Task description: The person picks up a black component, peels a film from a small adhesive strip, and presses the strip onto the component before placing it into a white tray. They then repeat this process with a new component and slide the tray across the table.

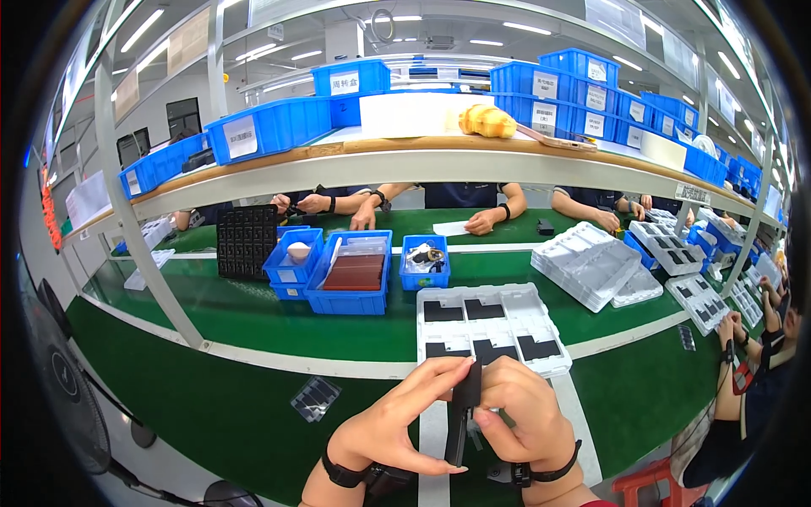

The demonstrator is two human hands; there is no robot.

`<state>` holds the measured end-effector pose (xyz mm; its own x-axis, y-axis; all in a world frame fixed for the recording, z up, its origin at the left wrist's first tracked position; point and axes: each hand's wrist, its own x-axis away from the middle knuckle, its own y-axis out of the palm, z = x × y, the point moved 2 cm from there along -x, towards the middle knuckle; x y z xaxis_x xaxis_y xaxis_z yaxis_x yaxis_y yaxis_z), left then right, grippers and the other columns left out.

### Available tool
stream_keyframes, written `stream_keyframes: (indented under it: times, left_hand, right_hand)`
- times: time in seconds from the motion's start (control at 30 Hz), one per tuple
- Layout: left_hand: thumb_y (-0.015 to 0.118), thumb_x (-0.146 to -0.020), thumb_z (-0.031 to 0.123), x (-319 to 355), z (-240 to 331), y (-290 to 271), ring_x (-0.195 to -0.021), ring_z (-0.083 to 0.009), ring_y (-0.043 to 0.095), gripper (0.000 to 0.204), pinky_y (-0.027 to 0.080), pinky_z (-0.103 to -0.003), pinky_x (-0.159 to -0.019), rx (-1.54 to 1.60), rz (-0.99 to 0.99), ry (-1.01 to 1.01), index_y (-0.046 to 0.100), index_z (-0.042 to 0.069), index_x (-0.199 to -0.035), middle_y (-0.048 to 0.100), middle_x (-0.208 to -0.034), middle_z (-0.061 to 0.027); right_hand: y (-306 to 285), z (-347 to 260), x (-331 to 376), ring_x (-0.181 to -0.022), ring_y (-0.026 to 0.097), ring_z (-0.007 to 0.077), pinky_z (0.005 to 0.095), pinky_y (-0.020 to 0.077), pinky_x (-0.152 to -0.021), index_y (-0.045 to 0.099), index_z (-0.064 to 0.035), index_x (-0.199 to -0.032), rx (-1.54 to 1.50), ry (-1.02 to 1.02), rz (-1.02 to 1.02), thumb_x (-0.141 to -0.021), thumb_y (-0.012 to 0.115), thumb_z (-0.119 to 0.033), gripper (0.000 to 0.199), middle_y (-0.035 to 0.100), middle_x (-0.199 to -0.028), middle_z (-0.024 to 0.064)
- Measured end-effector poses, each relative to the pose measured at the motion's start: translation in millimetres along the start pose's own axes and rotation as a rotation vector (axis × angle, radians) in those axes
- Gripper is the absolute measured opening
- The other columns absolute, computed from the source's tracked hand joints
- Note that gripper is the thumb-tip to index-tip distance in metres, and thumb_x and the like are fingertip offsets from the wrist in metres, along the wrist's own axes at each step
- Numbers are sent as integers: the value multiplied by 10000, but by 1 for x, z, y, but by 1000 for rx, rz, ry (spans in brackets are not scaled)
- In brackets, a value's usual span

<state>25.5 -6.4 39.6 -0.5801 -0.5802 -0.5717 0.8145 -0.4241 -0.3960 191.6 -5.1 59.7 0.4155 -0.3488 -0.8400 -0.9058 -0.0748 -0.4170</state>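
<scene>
Between my hands a flat black rectangular part [463,406] is held on edge above the green bench. My left hand [395,422] grips it with the fingers at its top end and the thumb at its lower end. My right hand [525,414] is closed against its right side, fingers curled and thumb pressed in; a small clear piece seems to show under the thumb, too blurred to name. Just beyond my hands lies a white plastic tray [528,314] with several black flat parts [538,347] in its pockets. Both wrists wear black bands.
Blue bins [389,275] stand across the bench, beside a black gridded tray [247,242]. Stacked white trays [587,264] lie at right. A clear film sheet [315,398] is at left. Overhead runs a shelf [380,165] with blue bins. Co-workers' hands [486,221] work opposite.
</scene>
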Motion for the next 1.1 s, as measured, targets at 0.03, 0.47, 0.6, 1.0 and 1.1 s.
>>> stream_keyframes:
  times: [0.03, 0.47, 0.6, 1.0, 1.1]
  left_hand:
    - [810, -539, 153, -2, -2, 1, -1110, -253, 412, 940, 435, -347, -840, 10, -4, 2, 306, -15, -1313, 344, -1283, -179]
    - [836, -466, 148, 14, 8, 4, -1152, -280, 399, 1008, 383, -373, -906, -259, 45, -11, 308, -19, -1308, 304, -1294, -157]
    - [831, -478, 165, 10, 9, 8, -1158, -281, 394, 1000, 365, -374, -922, -257, 17, -24, 303, -25, -1307, 287, -1303, -156]
    - [796, -492, 101, 11, 11, 10, -1122, -260, 417, 968, 386, -367, -898, -286, 57, -59, 295, -16, -1312, 282, -1293, -137]
    - [795, -491, 98, 11, 11, 10, -1124, -256, 416, 965, 388, -364, -895, -288, 63, -74, 297, -20, -1309, 287, -1291, -135]
  right_hand:
    - [-2, 1, 1, -628, 506, 294, 368, 462, -655, 508, 11, -746, -1, 2, -1, -684, 594, 49, 112, 503, -702, 124]
    - [3, -6, 5, -718, 441, 338, 378, 399, -639, 459, 34, -782, -117, -99, 43, -761, 512, 17, 60, 447, -777, 163]
    - [-7, -15, 5, -694, 482, 311, 363, 425, -621, 478, -4, -720, -36, -35, 15, -739, 539, -20, 66, 473, -741, 138]
    - [-5, -11, 4, -713, 485, 329, 378, 425, -635, 485, 5, -762, -86, -81, 41, -734, 541, -15, 66, 484, -761, 152]
    - [-5, -10, 4, -716, 486, 330, 380, 427, -637, 488, 5, -767, -90, -85, 45, -732, 544, -16, 70, 486, -765, 154]
